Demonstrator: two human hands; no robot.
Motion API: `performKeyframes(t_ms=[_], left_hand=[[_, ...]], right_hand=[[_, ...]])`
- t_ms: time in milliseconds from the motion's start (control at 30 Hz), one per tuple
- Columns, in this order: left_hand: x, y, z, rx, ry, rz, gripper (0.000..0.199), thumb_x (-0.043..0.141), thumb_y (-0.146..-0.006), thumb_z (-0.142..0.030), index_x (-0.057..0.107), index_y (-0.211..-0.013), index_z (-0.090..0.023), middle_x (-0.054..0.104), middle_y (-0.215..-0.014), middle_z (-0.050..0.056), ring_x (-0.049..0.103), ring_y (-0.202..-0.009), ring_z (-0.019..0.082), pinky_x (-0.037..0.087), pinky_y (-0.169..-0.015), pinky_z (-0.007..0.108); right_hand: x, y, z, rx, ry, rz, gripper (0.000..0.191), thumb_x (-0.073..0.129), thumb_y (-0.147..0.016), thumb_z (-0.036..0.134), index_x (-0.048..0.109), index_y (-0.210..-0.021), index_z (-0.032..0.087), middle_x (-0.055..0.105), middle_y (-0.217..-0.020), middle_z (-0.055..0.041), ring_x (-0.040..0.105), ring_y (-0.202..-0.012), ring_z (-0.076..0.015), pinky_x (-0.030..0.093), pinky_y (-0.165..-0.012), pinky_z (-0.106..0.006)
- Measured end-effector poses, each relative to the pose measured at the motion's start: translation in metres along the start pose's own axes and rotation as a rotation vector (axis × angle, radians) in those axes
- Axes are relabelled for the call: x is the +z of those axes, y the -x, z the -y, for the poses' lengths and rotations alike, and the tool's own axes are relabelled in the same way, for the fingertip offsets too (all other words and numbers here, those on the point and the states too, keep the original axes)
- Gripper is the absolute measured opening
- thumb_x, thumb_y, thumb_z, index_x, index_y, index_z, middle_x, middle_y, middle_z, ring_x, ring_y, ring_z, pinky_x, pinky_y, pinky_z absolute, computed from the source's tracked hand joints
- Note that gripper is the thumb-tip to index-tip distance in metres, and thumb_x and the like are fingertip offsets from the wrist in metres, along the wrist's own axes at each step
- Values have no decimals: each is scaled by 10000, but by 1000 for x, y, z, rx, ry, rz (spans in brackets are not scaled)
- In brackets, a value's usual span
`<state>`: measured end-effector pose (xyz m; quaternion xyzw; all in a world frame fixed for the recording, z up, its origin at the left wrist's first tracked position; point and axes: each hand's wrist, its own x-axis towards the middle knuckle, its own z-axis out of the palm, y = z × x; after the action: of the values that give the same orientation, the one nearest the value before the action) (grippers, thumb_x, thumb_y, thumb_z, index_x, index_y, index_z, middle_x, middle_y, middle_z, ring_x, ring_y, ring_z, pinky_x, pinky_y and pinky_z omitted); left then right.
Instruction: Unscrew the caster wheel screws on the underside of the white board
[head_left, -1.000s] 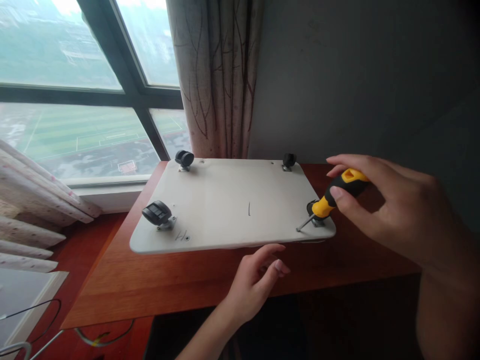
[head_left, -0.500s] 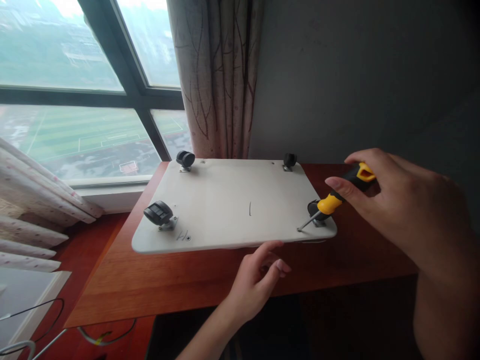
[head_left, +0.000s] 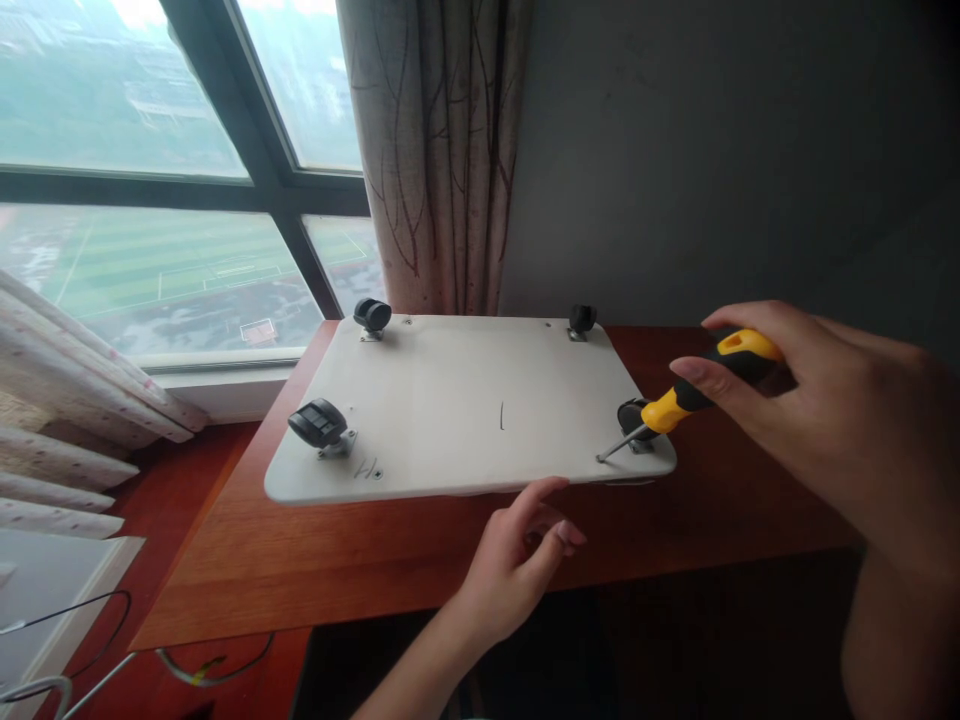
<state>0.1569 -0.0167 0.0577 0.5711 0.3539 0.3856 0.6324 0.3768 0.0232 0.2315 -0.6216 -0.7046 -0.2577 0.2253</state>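
Note:
My right hand (head_left: 814, 420) grips a yellow and black screwdriver (head_left: 667, 408) by its handle. The shaft slants down to the left, and its tip meets a small screw or hole on the white board (head_left: 442, 400), near the right front corner. Close behind the shaft stands a black caster wheel (head_left: 632, 415), partly covered by the screwdriver. My left hand (head_left: 517, 555) is at the board's front edge, index fingertip on or against it, thumb apart and the other fingers loosely curled. Nothing shows in it.
More casters, such as the front left one (head_left: 319, 424), stand on the board's other corners. Beneath lies a reddish-brown wooden table (head_left: 300, 560). A window (head_left: 187, 260) and curtain (head_left: 442, 150) are behind, beside a grey wall (head_left: 712, 150). Cables (head_left: 217, 672) hang at lower left.
My right hand has shifted slightly right and the screwdriver's handle has turned in it, showing a different face. The tip stays at the same spot; my left hand is nearly unchanged.

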Motion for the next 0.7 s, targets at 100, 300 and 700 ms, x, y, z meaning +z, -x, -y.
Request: performKeyframes(t_ms=[100, 300, 700], left_hand=[[0, -1, -1, 12, -4, 5, 427, 518, -1006, -319, 511, -1405, -168, 743, -947, 101, 690, -833, 189, 552, -796, 324], [7, -13, 0, -33, -18, 106, 659, 526, -987, -272, 255, -1587, -244, 745, -1008, 84, 703, -781, 168, 560, -727, 300], [22, -46, -18, -297, 262, 278, 773, 539, -982, -395, 150, -1617, -186, 739, -804, 76, 590, -478, 103, 461, -459, 167]], right_hand=[[-2, 0, -3, -15, -63, 43, 409, 623, -905, 515, 676, -1219, 258, 737, -883, -35, 688, -728, -227, 466, -644, -316], [-5, 0, -2, -59, -360, 190, 408, 619, -876, 304, 608, -1284, 298, 733, -1116, 8, 709, -830, -173, 519, -711, -267], [-7, 3, -5, -100, -311, 168, 400, 589, -864, 282, 594, -1264, 279, 713, -1203, -7, 703, -988, -209, 518, -795, -292]])
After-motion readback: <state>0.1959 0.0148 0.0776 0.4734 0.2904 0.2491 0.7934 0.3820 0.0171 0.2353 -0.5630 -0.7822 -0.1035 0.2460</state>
